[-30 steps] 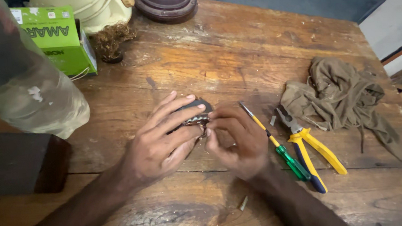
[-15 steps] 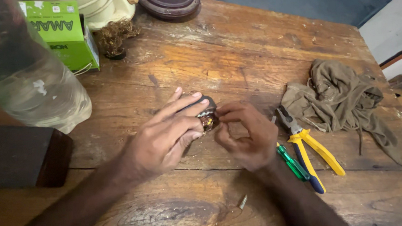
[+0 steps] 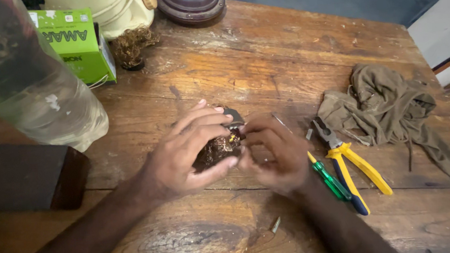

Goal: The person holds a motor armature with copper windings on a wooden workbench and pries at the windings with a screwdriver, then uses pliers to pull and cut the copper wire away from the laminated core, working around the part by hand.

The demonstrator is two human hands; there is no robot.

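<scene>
Both forearms are bare from the lower edge of the picture up to the wrists, with no sleeve, watch, band or glove showing on either. The left hand is broad, its fingers long and its short, pale nails showing at the tips. The right hand shows its knuckles and back, and no ring can be seen on any visible finger of either hand.

On the worn wooden tabletop lie yellow-handled pliers, a green screwdriver, a crumpled olive cloth and a green box.
</scene>
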